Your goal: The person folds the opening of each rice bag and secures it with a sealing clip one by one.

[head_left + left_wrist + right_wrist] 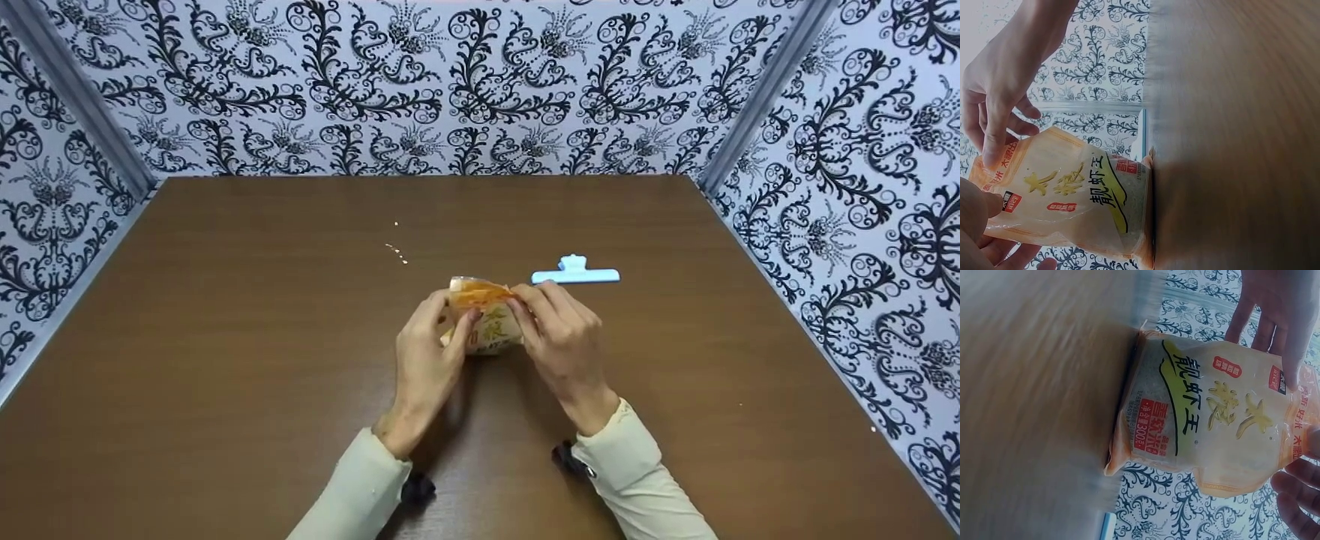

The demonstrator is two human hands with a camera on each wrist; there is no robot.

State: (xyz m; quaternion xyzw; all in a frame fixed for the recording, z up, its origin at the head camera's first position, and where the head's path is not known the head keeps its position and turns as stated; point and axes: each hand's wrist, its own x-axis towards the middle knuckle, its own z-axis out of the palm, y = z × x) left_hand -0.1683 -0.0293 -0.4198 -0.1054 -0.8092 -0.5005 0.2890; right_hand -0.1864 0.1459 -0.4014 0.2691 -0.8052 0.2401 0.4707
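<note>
A small plastic bag of rice (pixel 493 334) with orange edges stands upright on the brown table, its printed front showing in both wrist views. My left hand (pixel 427 352) pinches the left side of its top, thumb on the front. My right hand (pixel 564 341) pinches the top right corner between thumb and fingers. In the left wrist view the bag (pixel 1072 191) rests its base on the tabletop, and the pale contents show near the bottom. Just beyond the right hand lies a light blue bag clip (pixel 575 275).
White grains (pixel 397 252) lie scattered on the table (pixel 247 322) behind and left of the bag. Patterned panels (pixel 405 82) wall in the back and sides. Black wrist gear (pixel 418 489) hangs under the cream sleeves.
</note>
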